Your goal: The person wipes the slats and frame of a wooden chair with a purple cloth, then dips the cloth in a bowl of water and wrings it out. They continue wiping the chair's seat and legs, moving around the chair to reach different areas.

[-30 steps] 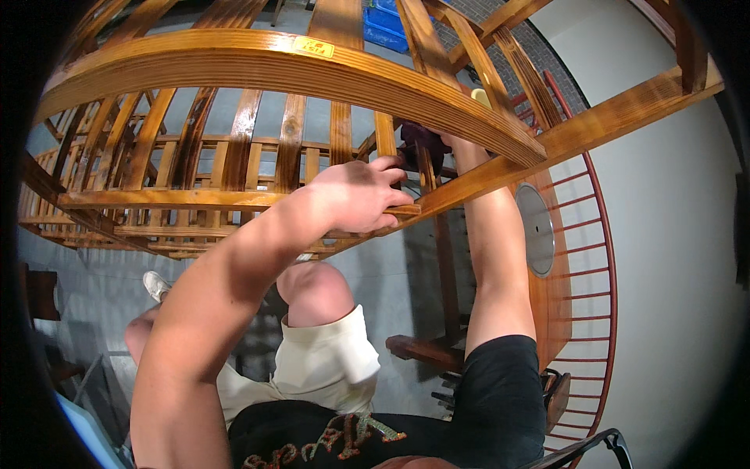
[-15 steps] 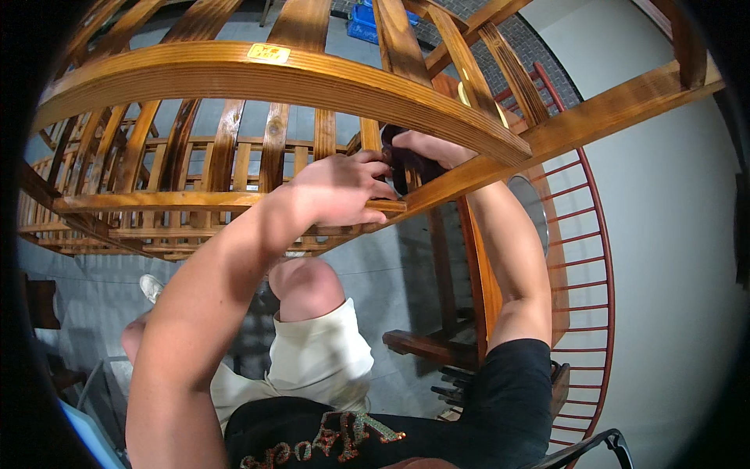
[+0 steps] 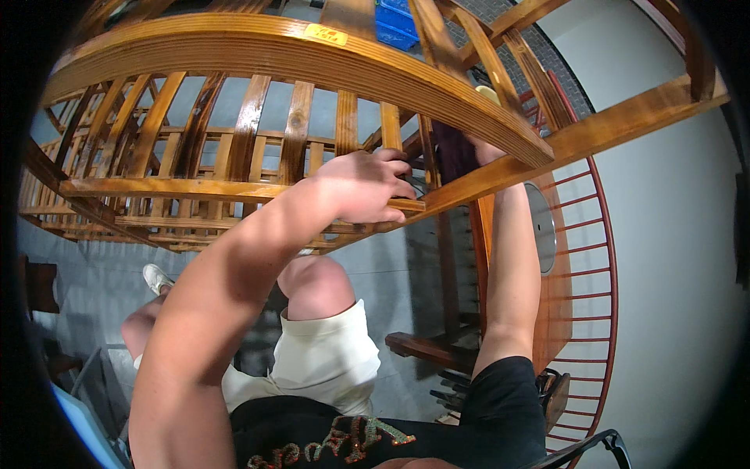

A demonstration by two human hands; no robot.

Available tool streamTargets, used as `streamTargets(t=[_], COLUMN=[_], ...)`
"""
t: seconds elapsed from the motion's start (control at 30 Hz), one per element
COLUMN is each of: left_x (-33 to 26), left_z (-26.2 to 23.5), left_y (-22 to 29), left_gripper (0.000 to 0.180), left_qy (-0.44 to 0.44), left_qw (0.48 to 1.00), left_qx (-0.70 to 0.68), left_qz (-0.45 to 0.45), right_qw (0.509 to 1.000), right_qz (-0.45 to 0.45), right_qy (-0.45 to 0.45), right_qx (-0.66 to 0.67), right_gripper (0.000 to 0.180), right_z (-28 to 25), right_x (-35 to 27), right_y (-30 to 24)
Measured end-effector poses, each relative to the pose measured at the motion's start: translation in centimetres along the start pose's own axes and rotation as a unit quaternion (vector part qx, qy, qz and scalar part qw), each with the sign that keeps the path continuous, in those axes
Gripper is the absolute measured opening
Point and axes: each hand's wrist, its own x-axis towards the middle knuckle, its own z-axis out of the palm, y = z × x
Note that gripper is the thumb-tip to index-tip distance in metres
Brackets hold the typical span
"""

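Note:
A varnished, slatted wooden furniture frame (image 3: 297,43) with a small yellow label fills the upper part of the view. My left hand (image 3: 367,186) rests on the end of its lower rail (image 3: 180,187), fingers spread over the wood beside a slat. My right hand (image 3: 486,152) reaches behind the thick cross rail (image 3: 609,141) at the right, which partly covers it. It is closed on a dark maroon cloth (image 3: 451,152) against the inner side of the frame. Its fingertips are hidden.
A wooden board (image 3: 556,313) with a round metal disc (image 3: 541,227) stands by my right forearm. Beyond it runs a red-brown barred rack (image 3: 612,297) along a pale wall (image 3: 672,258). A blue crate (image 3: 397,23) lies at the far side. My knee (image 3: 316,285) is under the frame.
The frame appears shifted to the right and slightly up in view. My right hand and the cloth have moved right, away from my left hand, which keeps its place on the rail.

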Motion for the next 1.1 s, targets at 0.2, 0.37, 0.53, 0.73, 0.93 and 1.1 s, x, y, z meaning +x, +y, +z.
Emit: streamTargets(t=[0.2, 0.37, 0.53, 0.73, 0.93, 1.1], left_x=[0.0, 0.0, 0.3, -0.1, 0.2, -0.2], left_z=[0.1, 0.4, 0.2, 0.0, -0.7, -0.6], left_y=[0.2, 0.0, -0.1, -0.1, 0.4, 0.3], left_gripper=[0.043, 0.042, 0.042, 0.04, 0.039, 0.041], left_qy=[0.013, 0.03, 0.018, 0.04, -0.01, -0.014], left_qw=[0.999, 0.999, 0.999, 0.999, 0.999, 0.999], left_qx=[-0.03, -0.022, -0.024, -0.026, -0.045, -0.03], left_qz=[0.001, 0.02, 0.017, 0.014, 0.001, -0.007], right_qw=[0.783, 0.823, 0.908, 0.933, 0.947, 0.979], right_qz=[-0.094, -0.103, -0.083, -0.082, -0.095, -0.142], right_qy=[0.064, 0.114, 0.14, 0.143, 0.152, 0.138], right_qx=[0.611, 0.546, 0.387, 0.319, 0.268, -0.055], right_gripper=[0.041, 0.043, 0.045, 0.048, 0.05, 0.038], right_z=[1.7, 6.7, 8.3, 9.4, 7.4, 8.6], right_x=[1.7, 5.5, 9.0, 9.8, 9.5, 9.6], right_y=[9.7, 13.0, 15.9, 17.2, 18.4, 15.0])
